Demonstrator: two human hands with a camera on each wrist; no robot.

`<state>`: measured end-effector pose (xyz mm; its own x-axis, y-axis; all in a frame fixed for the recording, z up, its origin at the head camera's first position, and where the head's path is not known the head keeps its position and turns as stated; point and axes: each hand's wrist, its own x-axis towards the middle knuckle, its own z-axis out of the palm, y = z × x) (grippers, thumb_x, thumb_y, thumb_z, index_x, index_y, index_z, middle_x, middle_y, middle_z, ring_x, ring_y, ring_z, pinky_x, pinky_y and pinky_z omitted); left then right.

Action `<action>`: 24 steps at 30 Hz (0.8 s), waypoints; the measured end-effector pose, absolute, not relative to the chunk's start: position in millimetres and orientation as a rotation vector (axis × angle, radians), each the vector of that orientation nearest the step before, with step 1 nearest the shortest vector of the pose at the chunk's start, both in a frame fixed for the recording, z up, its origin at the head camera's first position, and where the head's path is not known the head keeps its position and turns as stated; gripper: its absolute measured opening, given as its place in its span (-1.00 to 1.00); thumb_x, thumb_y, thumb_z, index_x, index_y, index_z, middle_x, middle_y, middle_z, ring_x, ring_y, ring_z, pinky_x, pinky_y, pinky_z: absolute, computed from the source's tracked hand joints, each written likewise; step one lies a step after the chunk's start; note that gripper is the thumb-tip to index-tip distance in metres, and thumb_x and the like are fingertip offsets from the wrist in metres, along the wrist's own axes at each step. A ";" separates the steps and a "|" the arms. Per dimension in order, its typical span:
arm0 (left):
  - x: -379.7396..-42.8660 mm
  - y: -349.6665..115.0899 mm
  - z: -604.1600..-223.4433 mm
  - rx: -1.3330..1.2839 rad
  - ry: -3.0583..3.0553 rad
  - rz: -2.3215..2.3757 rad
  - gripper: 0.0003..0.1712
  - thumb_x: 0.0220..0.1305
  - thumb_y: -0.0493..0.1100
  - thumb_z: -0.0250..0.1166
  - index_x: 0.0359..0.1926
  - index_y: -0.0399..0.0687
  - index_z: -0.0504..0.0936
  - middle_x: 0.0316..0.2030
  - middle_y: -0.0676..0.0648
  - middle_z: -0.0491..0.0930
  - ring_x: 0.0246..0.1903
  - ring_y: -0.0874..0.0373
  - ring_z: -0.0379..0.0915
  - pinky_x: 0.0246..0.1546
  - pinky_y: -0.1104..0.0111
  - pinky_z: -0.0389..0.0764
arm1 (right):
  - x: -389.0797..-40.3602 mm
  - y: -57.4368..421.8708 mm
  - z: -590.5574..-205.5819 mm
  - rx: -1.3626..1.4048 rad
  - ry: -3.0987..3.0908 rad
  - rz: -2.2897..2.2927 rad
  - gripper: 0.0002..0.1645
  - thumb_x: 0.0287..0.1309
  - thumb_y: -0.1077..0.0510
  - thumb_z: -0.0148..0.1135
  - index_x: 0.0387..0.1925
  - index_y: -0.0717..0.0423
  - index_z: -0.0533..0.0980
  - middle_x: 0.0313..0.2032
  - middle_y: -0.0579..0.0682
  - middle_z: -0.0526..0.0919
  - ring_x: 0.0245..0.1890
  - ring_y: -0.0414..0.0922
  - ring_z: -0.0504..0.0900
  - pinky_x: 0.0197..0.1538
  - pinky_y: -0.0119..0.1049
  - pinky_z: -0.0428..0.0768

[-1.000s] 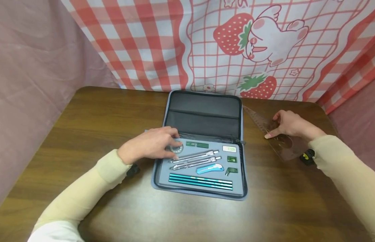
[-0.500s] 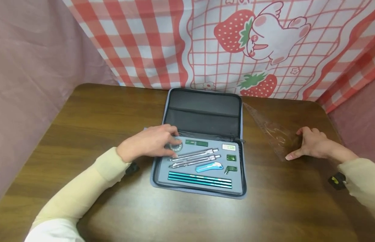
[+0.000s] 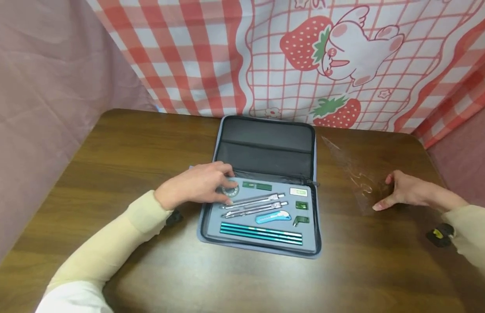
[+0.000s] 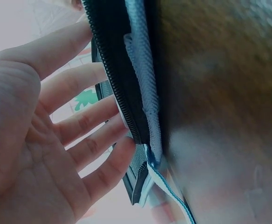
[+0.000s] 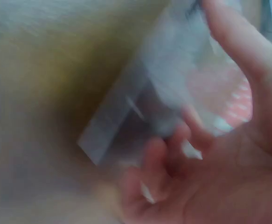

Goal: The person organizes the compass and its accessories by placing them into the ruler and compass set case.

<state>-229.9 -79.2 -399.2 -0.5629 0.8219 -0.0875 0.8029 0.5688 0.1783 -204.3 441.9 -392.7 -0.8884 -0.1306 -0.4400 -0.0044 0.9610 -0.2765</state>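
Note:
An open zip case (image 3: 265, 143) lies on the table, its grey foam tray holding drawing tools. My left hand (image 3: 199, 183) rests over the case's left edge. Its straight fingers reach across the foam beside a round patterned ring (image 3: 231, 191); in the left wrist view they extend past the zipper (image 4: 115, 84) and pinch nothing. To the right of the case, my right hand (image 3: 412, 191) holds a clear set square (image 3: 353, 174) by its right side, between thumb and curled fingers. The right wrist view is blurred, with the clear plastic (image 5: 126, 112) between the fingers.
In the foam lie two silver compasses (image 3: 254, 208), a blue utility knife (image 3: 272, 217), several teal pencils (image 3: 262, 233), an eraser (image 3: 298, 192), a green sharpener (image 3: 301, 205) and a green holder (image 3: 301, 221). A checked curtain (image 3: 195, 56) hangs behind the table (image 3: 148, 143).
My right hand has shifted right and nearer the front, taking hold of the set square at its right side. The set square has slid slightly right, away from the case. My left hand stays put.

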 end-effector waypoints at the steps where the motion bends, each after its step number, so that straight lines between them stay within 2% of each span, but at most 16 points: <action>1: -230.2 -79.0 -399.0 1.384 2.632 0.188 -0.37 0.03 0.33 0.22 0.10 0.19 0.53 -0.11 0.12 0.40 -0.15 0.28 0.24 -0.23 0.44 0.38 | -206.5 440.2 -386.6 -0.115 2.637 -0.360 -0.06 -0.28 -0.22 0.43 -0.12 0.41 0.23 -0.37 0.13 0.38 -0.35 0.02 0.35 -0.27 -0.13 0.38; 4: -231.0 -79.1 -398.7 1.389 2.630 0.206 -0.37 0.02 0.33 0.23 0.08 0.18 0.54 -0.12 0.12 0.39 -0.15 0.28 0.25 -0.25 0.44 0.38 | -224.2 431.8 -365.8 -0.230 2.704 -0.246 -0.20 -0.25 -0.26 0.39 -0.21 0.29 0.34 -0.43 -0.02 0.40 -0.43 -0.11 0.33 -0.35 -0.21 0.35; 7: -231.3 -79.8 -399.0 1.392 2.633 0.225 -0.38 0.01 0.33 0.24 0.07 0.18 0.55 -0.13 0.12 0.40 -0.14 0.28 0.26 -0.24 0.44 0.39 | -252.0 410.2 -351.2 -0.380 2.827 -0.146 -0.19 -0.36 -0.29 0.43 -0.21 0.21 0.40 -0.43 -0.03 0.45 -0.44 -0.12 0.37 -0.34 -0.15 0.37; 9: -230.4 -79.4 -400.8 1.392 2.634 0.239 -0.38 0.01 0.33 0.24 0.07 0.18 0.55 -0.13 0.12 0.40 -0.14 0.28 0.26 -0.24 0.43 0.39 | -270.5 390.9 -351.6 -0.494 2.853 -0.117 -0.15 -0.44 -0.27 0.47 -0.15 0.17 0.40 -0.40 -0.01 0.47 -0.41 -0.10 0.41 -0.30 -0.12 0.39; 12: -231.0 -79.8 -401.4 1.408 2.625 0.249 -0.37 0.01 0.33 0.24 0.07 0.18 0.55 -0.14 0.12 0.40 -0.15 0.28 0.26 -0.23 0.43 0.39 | -294.5 360.4 -360.6 -0.587 2.770 -0.161 0.00 -0.56 -0.18 0.54 0.02 0.13 0.35 -0.17 0.13 0.46 -0.21 0.02 0.46 -0.19 -0.05 0.44; 14: -231.5 -79.3 -402.3 1.422 2.625 0.256 -0.37 0.01 0.34 0.23 0.07 0.18 0.55 -0.14 0.13 0.40 -0.15 0.29 0.26 -0.23 0.44 0.39 | -307.5 345.2 -366.0 -0.597 2.695 -0.175 0.12 -0.65 -0.13 0.57 0.10 0.12 0.28 -0.05 0.21 0.39 -0.08 0.10 0.42 -0.11 0.01 0.43; 16: -231.8 -78.8 -403.1 1.426 2.630 0.253 -0.36 0.01 0.35 0.22 0.08 0.19 0.54 -0.14 0.14 0.39 -0.15 0.30 0.25 -0.23 0.45 0.39 | -318.3 335.0 -369.6 -0.585 2.636 -0.182 0.21 -0.72 -0.09 0.59 0.13 0.12 0.22 -0.01 0.25 0.34 -0.03 0.15 0.38 -0.08 0.04 0.42; 21: -231.6 -79.9 -403.7 1.410 2.630 0.248 -0.36 0.00 0.36 0.22 0.08 0.20 0.54 -0.13 0.14 0.39 -0.13 0.30 0.26 -0.21 0.45 0.39 | -337.4 326.5 -377.3 -0.564 2.562 -0.211 0.16 -0.74 -0.03 0.61 0.05 0.14 0.20 -0.15 0.23 0.43 -0.12 0.11 0.42 -0.11 0.00 0.43; 24: -232.2 -81.5 -402.5 1.402 2.632 0.238 -0.36 0.00 0.36 0.22 0.08 0.20 0.54 -0.13 0.13 0.39 -0.13 0.30 0.25 -0.21 0.46 0.38 | -343.3 326.2 -381.4 -0.547 2.538 -0.249 0.10 -0.71 0.01 0.61 0.01 0.12 0.21 -0.15 0.23 0.44 -0.13 0.10 0.43 -0.12 -0.02 0.44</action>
<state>-232.2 -81.5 -402.5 -0.5516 0.8321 -0.0576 0.8083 0.5503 0.2092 -343.3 326.2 -381.4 -0.7794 -0.4281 -0.4574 -0.3310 0.9013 -0.2795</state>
